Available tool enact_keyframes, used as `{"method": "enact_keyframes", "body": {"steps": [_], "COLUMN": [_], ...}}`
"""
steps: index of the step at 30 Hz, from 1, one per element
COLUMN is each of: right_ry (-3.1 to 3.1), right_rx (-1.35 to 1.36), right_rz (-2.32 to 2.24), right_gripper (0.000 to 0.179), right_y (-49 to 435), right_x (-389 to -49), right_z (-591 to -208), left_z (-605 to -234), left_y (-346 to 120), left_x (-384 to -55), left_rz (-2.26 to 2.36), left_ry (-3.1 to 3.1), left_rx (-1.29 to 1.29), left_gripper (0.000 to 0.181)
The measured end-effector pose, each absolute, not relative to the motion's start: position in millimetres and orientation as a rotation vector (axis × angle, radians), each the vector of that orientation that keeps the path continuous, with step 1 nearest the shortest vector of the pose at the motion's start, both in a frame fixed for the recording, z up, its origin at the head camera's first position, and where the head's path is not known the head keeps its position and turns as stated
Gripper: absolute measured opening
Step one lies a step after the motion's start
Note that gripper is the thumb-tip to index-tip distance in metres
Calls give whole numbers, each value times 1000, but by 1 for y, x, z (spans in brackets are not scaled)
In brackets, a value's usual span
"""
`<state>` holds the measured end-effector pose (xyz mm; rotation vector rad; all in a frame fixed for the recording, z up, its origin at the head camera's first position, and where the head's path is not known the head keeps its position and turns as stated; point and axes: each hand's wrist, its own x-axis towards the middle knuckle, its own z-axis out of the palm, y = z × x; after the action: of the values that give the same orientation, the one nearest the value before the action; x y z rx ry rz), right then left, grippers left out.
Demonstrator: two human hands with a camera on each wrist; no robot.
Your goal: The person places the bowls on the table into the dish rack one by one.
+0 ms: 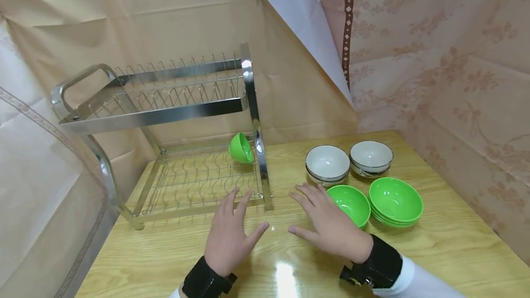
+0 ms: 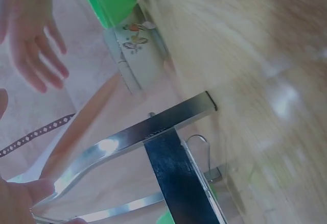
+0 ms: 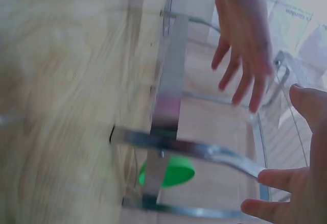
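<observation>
My left hand [image 1: 229, 236] hovers over the table in front of the metal dish rack [image 1: 165, 121], fingers spread and holding nothing. To its right, my right hand [image 1: 331, 226] is also spread out, nearest to a green bowl [image 1: 352, 203] whose left side it partly hides. A stack of green bowls [image 1: 396, 200] stands just right of that one. On the rack's lower tier, one green bowl [image 1: 240, 148] leans on its side at the right end. In the right wrist view this racked bowl [image 3: 179, 172] shows behind the rack's leg, and my left hand [image 3: 245, 40] appears above.
Behind the green bowls stand two stacks of white bowls with dark rims, a left one [image 1: 328, 163] and a right one [image 1: 371, 156]. The rack's upper tier [image 1: 165, 88] has wire dividers. Cloth curtains [image 1: 298, 82] hang close behind the wooden table [image 1: 451, 252].
</observation>
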<state>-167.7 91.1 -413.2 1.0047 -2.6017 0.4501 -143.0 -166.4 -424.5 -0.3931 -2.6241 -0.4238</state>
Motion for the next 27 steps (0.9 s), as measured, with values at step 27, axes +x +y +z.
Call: {"method": "enact_keyframes", "body": {"steps": [27], "right_ry": [-3019], "right_rx": [654], "right_rz": [279], "right_gripper": [33], "right_y": [126], "right_x": [-184], "right_z": [-412], "left_z": [-414], "left_y": [-160], "left_x": [-151], "left_rz": [-449], "left_ry": [-2591], "left_rx": [-485], "left_gripper": [85]}}
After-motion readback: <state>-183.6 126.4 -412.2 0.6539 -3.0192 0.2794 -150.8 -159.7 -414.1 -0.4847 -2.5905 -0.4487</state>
